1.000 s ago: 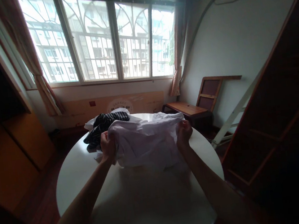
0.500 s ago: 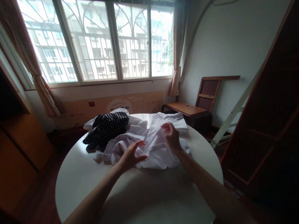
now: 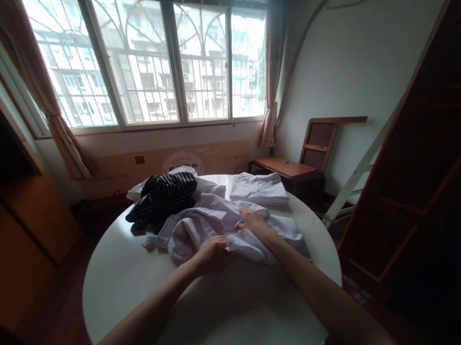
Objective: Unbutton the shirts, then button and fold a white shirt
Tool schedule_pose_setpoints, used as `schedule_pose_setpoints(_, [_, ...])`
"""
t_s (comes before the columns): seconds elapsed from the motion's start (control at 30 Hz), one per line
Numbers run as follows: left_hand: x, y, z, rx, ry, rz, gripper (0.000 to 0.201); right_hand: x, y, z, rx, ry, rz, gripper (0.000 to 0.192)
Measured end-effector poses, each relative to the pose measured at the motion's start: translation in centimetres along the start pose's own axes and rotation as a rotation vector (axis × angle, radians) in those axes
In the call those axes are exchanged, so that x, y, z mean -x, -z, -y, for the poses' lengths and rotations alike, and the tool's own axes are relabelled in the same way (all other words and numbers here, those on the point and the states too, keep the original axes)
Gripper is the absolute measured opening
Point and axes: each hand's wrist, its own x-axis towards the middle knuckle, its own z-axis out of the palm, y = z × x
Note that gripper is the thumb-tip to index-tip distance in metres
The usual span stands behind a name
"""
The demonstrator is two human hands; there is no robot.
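White cotton, crumpled and faintly lilac in this light, is what I have under both hands: a white shirt lying in a loose heap on the round white table, a little past the middle toward the window. My left hand rests at the near edge of the heap, fingers curled down onto the cloth; whether they pinch a fold or only press on it I cannot tell from here. My right hand lies on top of the shirt, just beyond and to the right of the left one, palm down, fingers bent into the fabric; again I cannot tell if it grips. Both forearms reach in from the bottom of the view.

Just behind the shirt, touching its far left edge, sits a black garment with thin white stripes, bunched up on top of another pale cloth. To the right of that, near the table's far rim, lies a folded white garment, neat and flat, apart from my hands.

Against the wall under the window leans a long cardboard panel with a round printed emblem and a small red mark; the lettering is too blurred to read. A wooden chair stands to the right, beyond the table.
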Motion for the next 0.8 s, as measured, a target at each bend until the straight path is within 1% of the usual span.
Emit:
schedule_pose_setpoints(0.1, [0.0, -0.3, 0.0, 0.178, 0.054, 0.02, 0.033, -0.2, 0.6, -0.5, 0.014, -0.067, 0.009, 0.026])
schedule_pose_setpoints(0.17, [-0.1, -0.3, 0.2, 0.331, 0.157, -0.026, 0.038, -0.3, 1.0, -0.6, -0.019, -0.146, -0.026, 0.024])
schedule_pose_setpoints(0.27, [-0.3, 0.2, 0.6, 0.484, 0.276, -0.068, 0.044, -0.4, 1.7, -0.7, -0.121, -0.233, -0.139, 0.03])
schedule_pose_setpoints(0.33, [-0.4, 1.1, 0.7, 0.488, 0.333, -0.089, 0.046, -0.5, 2.0, -1.0, -0.227, -0.256, -0.24, 0.035])
schedule_pose_setpoints(0.43, [-0.3, 2.6, 0.6, 0.378, 0.347, -0.064, 0.046, -0.7, 2.2, -2.0, -0.409, -0.341, -0.352, 0.038])
schedule_pose_setpoints(0.5, [0.0, 3.3, 0.4, 0.253, 0.315, -0.019, 0.043, -0.9, 2.2, -2.7, -0.484, -0.383, -0.379, 0.037])
schedule_pose_setpoints(0.53, [0.1, 3.6, 0.3, 0.173, 0.294, -0.002, 0.041, -1.0, 2.2, -2.9, -0.507, -0.379, -0.371, 0.035])
schedule_pose_setpoints(0.6, [0.5, 3.8, 0.4, -0.01, 0.255, 0.005, 0.036, -1.2, 2.0, -3.1, -0.533, -0.345, -0.317, 0.03])
schedule_pose_setpoints(0.67, [0.7, 3.7, 0.7, -0.181, 0.229, -0.025, 0.038, -1.3, 1.8, -3.0, -0.515, -0.302, -0.241, 0.023])
schedule_pose_setpoints(0.73, [0.8, 3.4, 1.2, -0.279, 0.218, -0.059, 0.043, -1.4, 1.5, -2.7, -0.417, -0.284, -0.17, 0.023])
schedule_pose_setpoints(0.8, [0.8, 3.1, 1.7, -0.308, 0.207, -0.07, 0.043, -1.3, 1.2, -2.5, -0.282, -0.285, -0.092, 0.03])
